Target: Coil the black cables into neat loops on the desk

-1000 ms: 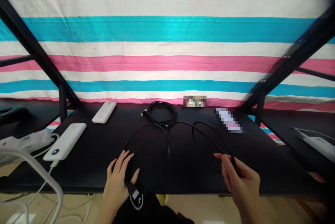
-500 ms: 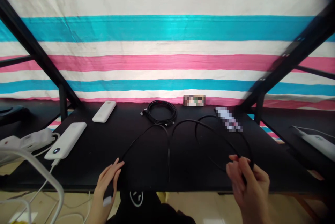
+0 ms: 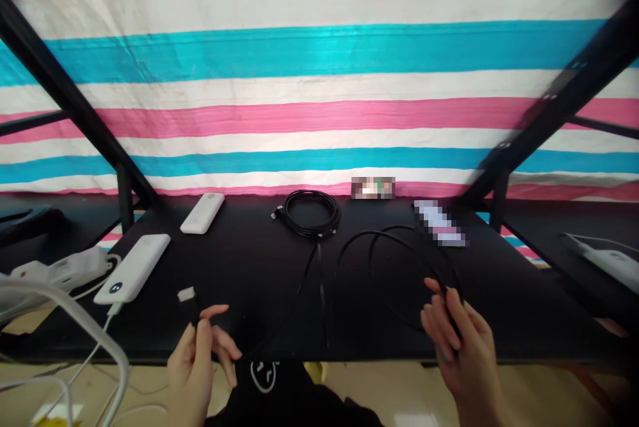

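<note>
A long black cable (image 3: 349,241) lies in loose loops across the black table (image 3: 249,267). My left hand (image 3: 197,357) is at the table's front edge, fingers pinched on the cable's end, whose silver plug (image 3: 186,294) points up and left. My right hand (image 3: 459,340) is closed around another stretch of the same cable near the front right. A second black cable (image 3: 312,214), neatly coiled, sits at the back centre.
Two white power banks (image 3: 132,269) (image 3: 202,213) lie at the left, the nearer one with a white lead. A white power strip (image 3: 54,271) sits on the left shelf. Black frame posts (image 3: 124,197) (image 3: 499,201) flank the table; a striped sheet hangs behind.
My left hand has lifted the cable's plug end off the table and raised it leftward. My right hand kept its hold and shifted slightly; the cable loops were pulled closer.
</note>
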The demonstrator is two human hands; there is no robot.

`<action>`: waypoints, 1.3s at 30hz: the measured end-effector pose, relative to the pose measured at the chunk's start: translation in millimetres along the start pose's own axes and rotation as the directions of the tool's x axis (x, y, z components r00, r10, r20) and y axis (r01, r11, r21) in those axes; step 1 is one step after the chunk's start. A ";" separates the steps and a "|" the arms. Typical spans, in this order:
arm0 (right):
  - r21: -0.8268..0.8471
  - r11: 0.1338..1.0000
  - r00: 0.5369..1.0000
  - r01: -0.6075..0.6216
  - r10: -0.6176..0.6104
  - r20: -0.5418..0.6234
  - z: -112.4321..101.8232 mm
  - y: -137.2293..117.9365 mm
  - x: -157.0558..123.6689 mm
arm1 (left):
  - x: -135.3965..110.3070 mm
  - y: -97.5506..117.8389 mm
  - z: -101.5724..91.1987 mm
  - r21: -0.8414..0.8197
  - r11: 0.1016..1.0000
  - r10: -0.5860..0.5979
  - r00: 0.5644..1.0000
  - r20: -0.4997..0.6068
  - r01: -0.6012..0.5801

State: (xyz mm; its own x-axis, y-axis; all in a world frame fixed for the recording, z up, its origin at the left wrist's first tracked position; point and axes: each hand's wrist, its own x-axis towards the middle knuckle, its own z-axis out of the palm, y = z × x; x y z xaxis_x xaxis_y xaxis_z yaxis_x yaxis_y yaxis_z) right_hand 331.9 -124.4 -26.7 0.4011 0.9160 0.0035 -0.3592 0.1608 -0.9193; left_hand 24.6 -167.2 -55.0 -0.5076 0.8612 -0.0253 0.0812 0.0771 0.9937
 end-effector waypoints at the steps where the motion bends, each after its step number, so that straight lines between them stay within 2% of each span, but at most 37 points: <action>1: 0.003 1.000 1.000 -0.016 0.016 0.016 0.4 0.0 -1.5 | 0.7 0.4 0.4 -0.026 0.998 -0.050 0.998 0.048 0.051; 4: -0.014 0.998 0.997 -0.066 0.066 0.043 3.2 2.5 -5.8 | 3.6 -5.8 -0.4 -0.041 0.990 -0.120 0.967 0.223 0.132; 9: -0.009 0.998 0.994 -0.068 0.069 0.087 13.8 12.8 -9.6 | 2.2 -28.0 3.0 0.047 0.998 -0.056 0.891 0.451 0.039; 11: -0.035 0.997 0.991 -0.071 0.074 0.112 15.9 17.3 -9.1 | 0.5 -34.0 4.3 0.104 0.994 -0.061 0.868 0.493 0.011; 14: -0.148 0.989 0.992 -0.008 0.026 0.126 11.0 21.8 -2.8 | 0.6 -35.4 1.0 0.180 0.982 -0.127 0.878 0.462 0.048; 16: -0.203 0.978 0.996 0.047 -0.030 0.085 1.9 21.2 5.9 | 3.2 -31.6 -3.7 0.176 0.980 -0.157 0.897 0.413 0.090; 19: -0.138 0.985 0.992 0.103 -0.112 -0.058 -17.6 11.6 23.2 | 9.6 -21.6 -9.3 0.099 0.991 -0.117 0.943 0.312 0.091; 22: 0.010 0.985 0.955 0.170 -0.162 -0.250 -39.6 -8.6 38.5 | 18.4 -11.4 -11.3 0.077 0.996 -0.065 0.974 0.217 0.049; 25: 0.103 0.973 0.917 0.206 -0.155 -0.366 -60.2 -31.5 46.5 | 29.2 -5.5 -12.9 0.106 0.994 -0.049 0.970 0.239 0.024; 27: 0.004 0.969 0.897 0.248 -0.228 -0.378 -71.2 -43.2 48.2 | 37.0 -5.0 -14.4 0.134 0.991 -0.067 0.963 0.262 0.032; 29: -0.172 0.947 0.900 0.272 -0.314 -0.302 -78.2 -50.8 48.3 | 44.5 -7.1 -15.8 0.150 0.986 -0.117 0.950 0.290 0.076; 31: -0.294 0.917 0.929 0.270 -0.328 -0.171 -80.1 -55.5 47.7 | 50.9 -10.8 -16.4 0.148 0.979 -0.183 0.930 0.318 0.142; 35: -0.378 0.894 0.970 0.242 -0.217 0.108 -70.6 -61.7 42.0 | 55.7 -18.2 -16.4 0.093 0.960 -0.280 0.890 0.359 0.265; 37: -0.397 0.889 0.957 0.228 -0.130 0.259 -62.2 -62.0 36.2 | 51.8 -19.0 -16.4 0.042 0.959 -0.277 0.904 0.327 0.279; 39: -0.393 0.895 0.922 0.212 -0.049 0.385 -52.4 -57.8 29.1 | 44.3 -16.8 -15.9 -0.007 0.964 -0.256 0.938 0.235 0.265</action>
State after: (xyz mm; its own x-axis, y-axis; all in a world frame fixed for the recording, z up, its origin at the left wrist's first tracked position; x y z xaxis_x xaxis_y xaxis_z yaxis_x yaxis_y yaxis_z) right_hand 408.5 -126.4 5.9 0.0633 0.9778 0.1998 0.0947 0.1934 -0.9765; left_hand -12.9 -138.3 -71.1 -0.2951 0.9059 -0.3036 -0.0616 0.2991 0.9522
